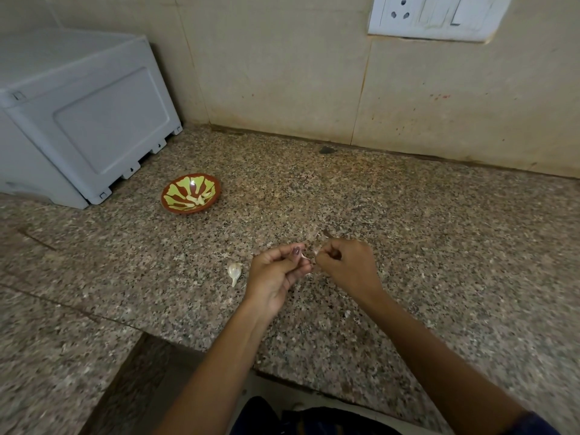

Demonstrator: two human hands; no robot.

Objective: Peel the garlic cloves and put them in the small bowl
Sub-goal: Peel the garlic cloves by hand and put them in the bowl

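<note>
My left hand point(279, 271) and my right hand point(345, 265) meet over the middle of the speckled granite counter point(408, 230). Together they pinch a small garlic clove point(307, 257), mostly hidden between the fingertips. A thin strip of skin point(328, 233) sticks up behind my right hand. One unpeeled garlic clove point(234, 272) lies on the counter just left of my left hand. The small bowl point(190, 193), brown with a green and yellow pattern, stands further back to the left and holds a few pale peeled cloves.
A white plastic appliance point(84, 120) fills the back left corner beside the bowl. The beige tiled wall point(345, 73) carries a white socket plate point(436, 17) at top right. The counter's front edge steps inward near my left forearm.
</note>
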